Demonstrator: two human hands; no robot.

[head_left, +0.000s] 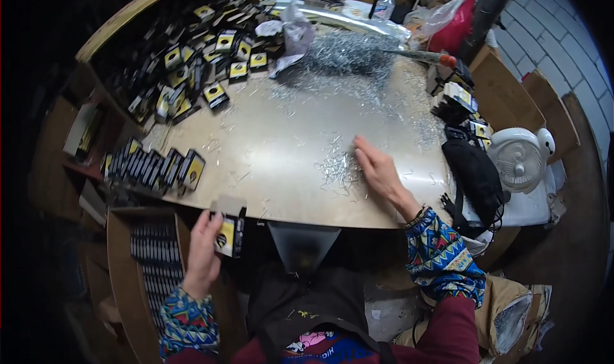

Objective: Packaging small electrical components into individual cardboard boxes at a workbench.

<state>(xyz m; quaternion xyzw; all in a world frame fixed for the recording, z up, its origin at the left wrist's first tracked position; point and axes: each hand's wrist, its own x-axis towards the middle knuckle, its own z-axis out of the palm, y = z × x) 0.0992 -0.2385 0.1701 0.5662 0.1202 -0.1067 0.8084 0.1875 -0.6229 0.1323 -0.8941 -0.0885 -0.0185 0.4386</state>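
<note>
My left hand (206,252) grips a small black and yellow cardboard box (229,235) just off the table's front edge. The pale top flap of that box stands up, folded open. On the tabletop (268,147), my right hand (378,166) lies beside a small pile of thin, shiny metal pins (339,166), with its fingers stretched out and nothing held in them. A grey metal chute (304,242) slopes down below the table's front edge. Farther back spreads a large heap of the same pins (352,54).
Boxes stand in a row (153,166) at the left edge, with a jumbled heap of boxes (185,70) behind. A carton (118,236) holding packed boxes stands lower left. On the right are a black pouch (473,178), a white fan (519,162) and a red-tipped stick (441,59).
</note>
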